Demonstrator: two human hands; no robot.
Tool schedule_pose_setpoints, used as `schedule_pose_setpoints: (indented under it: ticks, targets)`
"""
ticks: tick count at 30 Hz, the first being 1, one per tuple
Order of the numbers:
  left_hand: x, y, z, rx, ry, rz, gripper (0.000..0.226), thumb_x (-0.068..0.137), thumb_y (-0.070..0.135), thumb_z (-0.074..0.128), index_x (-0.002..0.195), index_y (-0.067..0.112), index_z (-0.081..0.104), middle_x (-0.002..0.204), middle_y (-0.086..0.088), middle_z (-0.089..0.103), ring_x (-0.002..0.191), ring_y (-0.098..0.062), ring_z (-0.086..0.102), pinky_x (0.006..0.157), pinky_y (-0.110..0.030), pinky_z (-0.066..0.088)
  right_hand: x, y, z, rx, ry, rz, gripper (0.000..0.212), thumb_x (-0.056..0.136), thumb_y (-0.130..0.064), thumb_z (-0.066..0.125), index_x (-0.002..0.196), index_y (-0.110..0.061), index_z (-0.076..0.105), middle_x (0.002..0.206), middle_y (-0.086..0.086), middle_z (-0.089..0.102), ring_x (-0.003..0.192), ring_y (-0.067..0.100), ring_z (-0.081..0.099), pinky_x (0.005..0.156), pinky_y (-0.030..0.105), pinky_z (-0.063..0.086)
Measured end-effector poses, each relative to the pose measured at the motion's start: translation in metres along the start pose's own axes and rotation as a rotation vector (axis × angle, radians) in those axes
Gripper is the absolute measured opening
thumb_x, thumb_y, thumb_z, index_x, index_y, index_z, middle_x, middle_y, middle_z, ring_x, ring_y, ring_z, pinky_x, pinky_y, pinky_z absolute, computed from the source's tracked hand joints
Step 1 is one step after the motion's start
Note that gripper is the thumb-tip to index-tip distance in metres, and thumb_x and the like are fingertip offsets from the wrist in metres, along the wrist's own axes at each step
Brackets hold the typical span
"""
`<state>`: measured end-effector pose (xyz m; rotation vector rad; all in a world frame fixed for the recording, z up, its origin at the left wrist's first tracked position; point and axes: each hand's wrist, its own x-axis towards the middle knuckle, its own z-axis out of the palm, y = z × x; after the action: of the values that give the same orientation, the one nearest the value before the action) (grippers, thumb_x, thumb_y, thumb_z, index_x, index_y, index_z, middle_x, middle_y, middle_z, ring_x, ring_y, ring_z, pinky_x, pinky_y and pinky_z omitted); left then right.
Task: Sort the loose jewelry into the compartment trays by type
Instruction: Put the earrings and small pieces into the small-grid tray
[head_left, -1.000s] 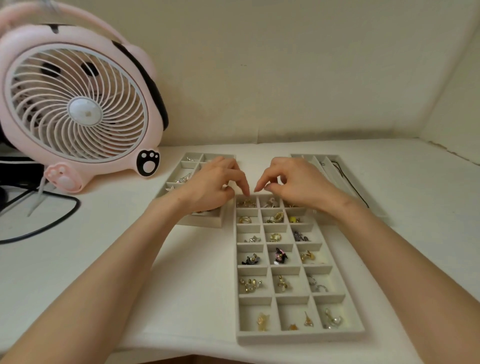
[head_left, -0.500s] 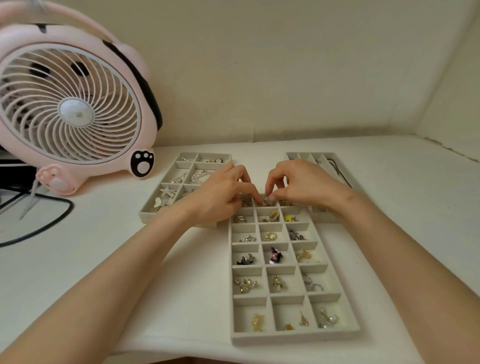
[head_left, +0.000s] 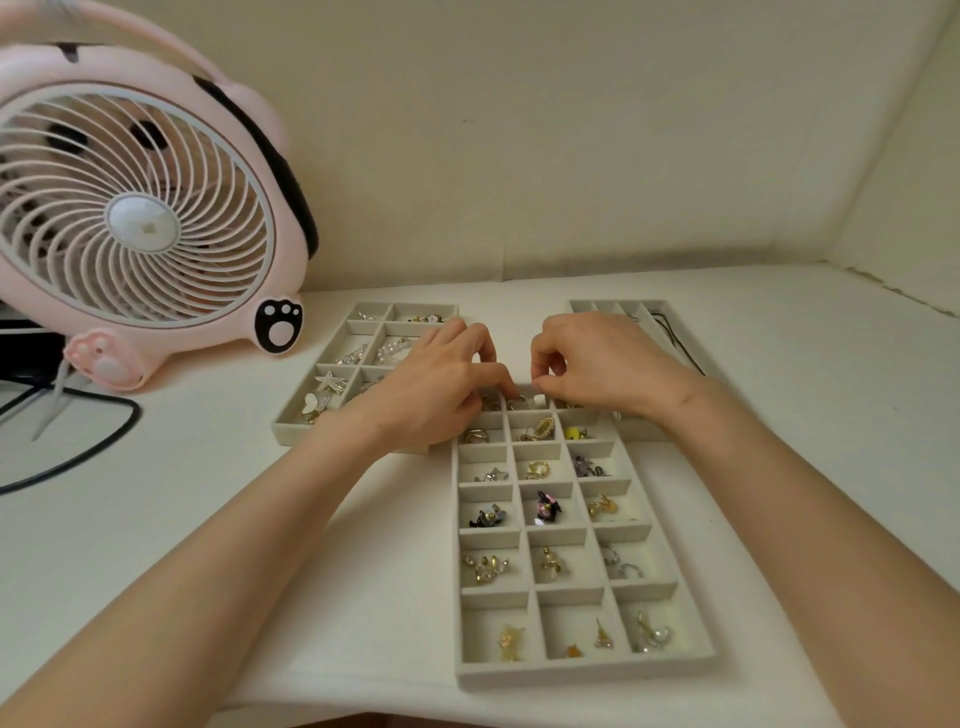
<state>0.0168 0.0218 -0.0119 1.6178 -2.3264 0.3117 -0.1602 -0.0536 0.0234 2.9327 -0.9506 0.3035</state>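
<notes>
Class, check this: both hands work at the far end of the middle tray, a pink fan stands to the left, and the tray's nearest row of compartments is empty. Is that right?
Not quite. In the head view the middle tray's nearest row holds small gold and silver pieces, so it is not empty. Both the left hand and the right hand work at the far end, and the pink fan stands left.

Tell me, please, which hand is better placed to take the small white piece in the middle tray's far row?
The right hand: its fingertips sit just above the white piece, closer than the left hand.

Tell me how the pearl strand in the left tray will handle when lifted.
The pearl strand lies curled in its compartment, so it probably hangs floppy. The round beads look smooth, so perhaps slippery, and likely to roll if the string breaks.
</notes>
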Motion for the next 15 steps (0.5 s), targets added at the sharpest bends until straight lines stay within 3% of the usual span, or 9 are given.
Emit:
schedule_pose_setpoints:
  ticks: [4, 9, 15]
  targets:
    - [0.001, 0.001, 0.003, -0.004, 0.043, -0.018, 0.041, 0.073, 0.016, 0.039, 0.102, 0.021, 0.068, 0.101, -0.004, 0.051, 0.088, -0.009, 0.024, 0.075, -0.025, 0.019, 0.000, -0.007, 0.004, -0.071, 0.017, -0.055, 0.007, 0.086, -0.026, 0.058, 0.086, -0.026, 0.065, 0.083, -0.011, 0.051, 0.081, 0.014, 0.054, 0.064, 0.027, 0.033]
    - [0.000, 0.001, 0.000, -0.143, 0.071, -0.053, 0.041, 0.070, 0.009, 0.040, 0.100, 0.019, 0.067, 0.097, 0.000, 0.049, 0.088, -0.012, 0.032, 0.077, -0.028, 0.027, 0.000, -0.002, -0.001, 0.058, -0.015, -0.007, 0.008, 0.087, -0.027, 0.061, 0.089, -0.031, 0.068, 0.079, -0.011, 0.052, 0.080, 0.011, 0.052, 0.058, 0.022, 0.034]
    - [0.001, 0.003, -0.003, -0.118, -0.012, 0.028, 0.053, 0.069, 0.007, 0.036, 0.104, 0.031, 0.068, 0.097, 0.009, 0.038, 0.086, -0.009, 0.025, 0.074, -0.023, 0.018, 0.000, 0.004, 0.000, 0.153, -0.081, 0.031, 0.007, 0.082, -0.033, 0.069, 0.088, -0.036, 0.071, 0.079, -0.012, 0.055, 0.077, 0.008, 0.051, 0.067, 0.027, 0.040]
